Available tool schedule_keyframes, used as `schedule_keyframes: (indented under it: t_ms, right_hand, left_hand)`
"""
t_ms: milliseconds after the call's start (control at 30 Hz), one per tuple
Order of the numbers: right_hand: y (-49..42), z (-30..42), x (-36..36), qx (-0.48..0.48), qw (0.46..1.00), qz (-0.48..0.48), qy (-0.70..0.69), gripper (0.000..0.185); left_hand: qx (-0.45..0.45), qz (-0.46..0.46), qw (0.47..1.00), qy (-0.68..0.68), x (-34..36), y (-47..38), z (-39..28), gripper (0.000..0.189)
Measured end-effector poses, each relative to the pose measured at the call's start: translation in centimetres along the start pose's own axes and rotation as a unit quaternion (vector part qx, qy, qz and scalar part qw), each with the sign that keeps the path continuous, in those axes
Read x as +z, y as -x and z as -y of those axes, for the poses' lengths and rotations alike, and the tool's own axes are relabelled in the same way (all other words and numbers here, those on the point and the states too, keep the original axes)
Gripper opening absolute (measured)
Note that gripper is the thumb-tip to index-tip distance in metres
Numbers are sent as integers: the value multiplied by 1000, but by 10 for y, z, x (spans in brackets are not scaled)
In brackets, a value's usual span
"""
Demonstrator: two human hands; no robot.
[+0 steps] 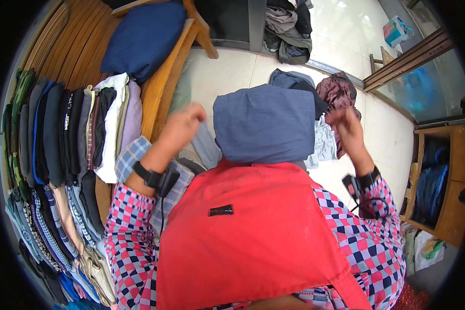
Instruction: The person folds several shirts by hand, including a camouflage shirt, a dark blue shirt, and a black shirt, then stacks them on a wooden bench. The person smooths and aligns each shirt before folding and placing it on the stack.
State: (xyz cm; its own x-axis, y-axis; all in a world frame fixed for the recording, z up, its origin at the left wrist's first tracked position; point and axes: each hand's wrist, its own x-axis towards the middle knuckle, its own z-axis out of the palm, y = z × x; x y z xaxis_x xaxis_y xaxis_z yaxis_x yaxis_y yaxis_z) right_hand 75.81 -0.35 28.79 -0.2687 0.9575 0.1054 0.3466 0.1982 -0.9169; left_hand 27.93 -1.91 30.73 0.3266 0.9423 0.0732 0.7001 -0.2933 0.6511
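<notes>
A folded blue-grey cloth garment (264, 123) lies on my lap, at the upper edge of my red apron (252, 232). To its left my left hand (184, 123) is raised, apart from the cloth, with loosely curled fingers and nothing visible in it. My right hand (347, 126) is raised on the other side, also apart from the cloth. Its fingers are blurred but look spread, and I see nothing in them. Just beyond the folded garment, a crumpled maroon garment (336, 89) and a shiny pale grey cloth (322, 141) lie on the tiled floor.
Stacks of folded clothes (58, 131) line the left side beside a wooden slatted bench (166, 85). A stuffed navy bag or cushion (143, 38) rests on the bench. More dark clothes (290, 35) lie heaped by the doorway. At right are a glass door frame (410, 58) and a wooden cabinet (455, 190).
</notes>
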Motion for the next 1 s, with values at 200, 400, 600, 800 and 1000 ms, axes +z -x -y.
schedule_keyframes:
  t_ms: [200,400,600,800,1000]
  right_hand:
    - [-120,3,31,62,982,177,5,30]
    - [-117,-6,31,19,994,110,4,27]
    - [-100,-40,43,78,995,47,-36,24]
    - [-73,10,45,68,966,-178,173,34]
    - [-34,14,114,-212,942,42,256,64]
  left_hand:
    - [-51,-23,982,180,34,-93,7,26]
    - [-146,-41,961,230,50,-78,27,38]
    - [-158,-59,971,170,41,-78,29,31]
    - [7,-234,952,-197,24,-63,-38,31]
    - [250,-46,952,-173,97,-48,-58,56]
